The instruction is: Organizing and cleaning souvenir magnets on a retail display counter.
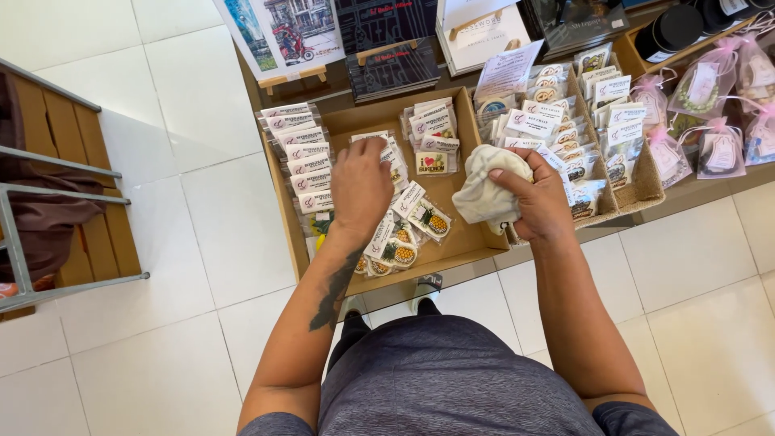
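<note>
Standing over a shallow brown cardboard tray point(472, 242) of small souvenir packets, seen from above. Left hand point(361, 187) palm down inside the tray, fingers curled over a row of clear-wrapped white-carded packets point(393, 161), fingertips touching the topmost; whether any packet is actually pinched cannot be told, since the fingers hide the contact. Right hand point(537, 196) closed around a crumpled off-white cloth point(486, 187), thumb pressed across its top, the bundle held just above the tray's right edge and bulging out to the left of the fist. Below the left wrist, a loose fan of clear-wrapped pineapple-shaped yellow trinkets point(420, 230) lying on the tray floor near the front edge. Along the tray's left wall, a long overlapping row of flat white-labelled packets point(300, 157); at the back right corner, another short stack of carded packets point(433, 137). To the right of the tray, touching it, a woven tan basket point(646, 182) packed with upright white-carded key-chain packets point(557, 121). Further right, pink-ribboned clear gift pouches point(714, 97) on the wooden shelf. Behind the tray, small printed pictures on wooden easels point(282, 36). White floor tiles point(202, 242) all round, a slatted wooden bench point(56, 161) at far left.
</note>
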